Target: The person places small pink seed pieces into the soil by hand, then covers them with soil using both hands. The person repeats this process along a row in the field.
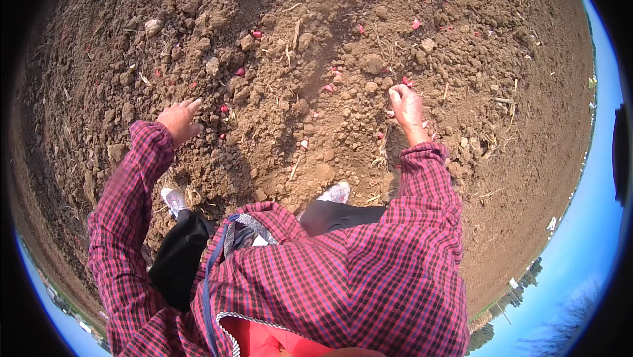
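My left hand (179, 120) hovers low over the loose brown soil (267, 124), fingers spread and nothing in them. Just to its right lie small pinkish-red pieces that look like garlic cloves, one clove (224, 109) beside the fingertips and another clove (222, 136) lower down. My right hand (407, 110) reaches down to the ground with its fingers curled together; whether something is pinched in them is hidden. A bright red clove (407, 81) rests on the soil just beyond its knuckles. More cloves, such as a pale pink clove (304, 144), lie between the hands.
Dry clods, straw bits and stones (153, 26) cover the field. My feet stand apart in light patterned shoes, left shoe (174, 200) and right shoe (336, 192). A root stubble clump (489, 143) sits at the right. Shallow furrows run away from me.
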`<state>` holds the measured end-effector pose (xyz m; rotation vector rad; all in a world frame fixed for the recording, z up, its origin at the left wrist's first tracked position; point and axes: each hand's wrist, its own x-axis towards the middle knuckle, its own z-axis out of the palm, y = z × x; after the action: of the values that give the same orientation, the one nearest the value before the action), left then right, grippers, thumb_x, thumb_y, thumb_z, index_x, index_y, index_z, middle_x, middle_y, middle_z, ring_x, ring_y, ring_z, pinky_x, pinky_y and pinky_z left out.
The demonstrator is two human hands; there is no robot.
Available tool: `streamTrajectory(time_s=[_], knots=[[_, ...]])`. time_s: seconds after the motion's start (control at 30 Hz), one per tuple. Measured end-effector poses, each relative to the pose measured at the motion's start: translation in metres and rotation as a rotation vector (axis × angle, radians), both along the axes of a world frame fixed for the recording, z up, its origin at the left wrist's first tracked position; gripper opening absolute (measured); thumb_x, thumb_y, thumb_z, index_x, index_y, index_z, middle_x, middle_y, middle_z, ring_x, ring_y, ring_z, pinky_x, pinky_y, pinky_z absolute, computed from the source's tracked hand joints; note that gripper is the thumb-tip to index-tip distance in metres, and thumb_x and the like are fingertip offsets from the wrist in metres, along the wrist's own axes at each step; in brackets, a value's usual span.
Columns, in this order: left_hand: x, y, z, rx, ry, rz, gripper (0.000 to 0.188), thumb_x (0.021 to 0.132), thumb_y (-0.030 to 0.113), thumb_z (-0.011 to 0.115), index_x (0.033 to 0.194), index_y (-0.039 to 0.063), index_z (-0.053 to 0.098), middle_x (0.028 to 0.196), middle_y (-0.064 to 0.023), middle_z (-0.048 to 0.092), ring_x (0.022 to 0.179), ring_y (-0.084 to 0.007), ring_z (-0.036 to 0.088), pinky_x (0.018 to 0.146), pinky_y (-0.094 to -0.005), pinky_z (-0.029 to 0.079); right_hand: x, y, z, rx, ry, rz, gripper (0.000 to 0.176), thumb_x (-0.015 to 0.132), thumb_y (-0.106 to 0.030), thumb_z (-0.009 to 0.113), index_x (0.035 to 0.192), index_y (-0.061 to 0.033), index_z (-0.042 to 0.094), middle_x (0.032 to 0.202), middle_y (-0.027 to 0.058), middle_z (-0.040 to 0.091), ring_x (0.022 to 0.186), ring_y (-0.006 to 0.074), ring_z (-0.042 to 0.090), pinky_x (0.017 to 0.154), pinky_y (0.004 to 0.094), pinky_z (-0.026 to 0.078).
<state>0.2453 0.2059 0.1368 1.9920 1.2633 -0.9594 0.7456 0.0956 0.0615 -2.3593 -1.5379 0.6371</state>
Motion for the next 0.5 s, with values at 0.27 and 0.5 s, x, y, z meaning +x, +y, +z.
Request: streamTrajectory(time_s=[0.27, 0.5], knots=[[0.111, -0.054, -0.017, 0.115, -0.341, -0.02, 0.071, 0.081, 0.027, 0.064, 0.14, 0.007, 0.031, 0.142, -0.0189, 0.034, 0.131, -0.034, 0.032, 0.107, -0.0419, 0.031, -0.005, 0.079, 0.011, 0.29, 0.387, -0.127, 0.019, 0.084, -0.019, 0.06, 0.097, -0.0065, 0.067, 0.081, 0.0129, 0.067, 0.071, 0.0176, 0.064, 0.068, 0.029, 0.049], [0.133, -0.088, -0.062, 0.122, -0.228, 0.03, 0.086, 0.078, 0.027, 0.068, 0.145, 0.008, 0.019, 0.15, -0.0188, 0.016, 0.139, -0.0339, 0.017, 0.11, -0.0441, 0.023, 0.079, -0.024, -0.055, 0.264, 0.37, -0.469, 0.016, 0.085, -0.014, 0.061, 0.094, -0.0036, 0.067, 0.076, 0.0061, 0.066, 0.063, 0.0098, 0.059, 0.058, 0.0261, 0.047]])
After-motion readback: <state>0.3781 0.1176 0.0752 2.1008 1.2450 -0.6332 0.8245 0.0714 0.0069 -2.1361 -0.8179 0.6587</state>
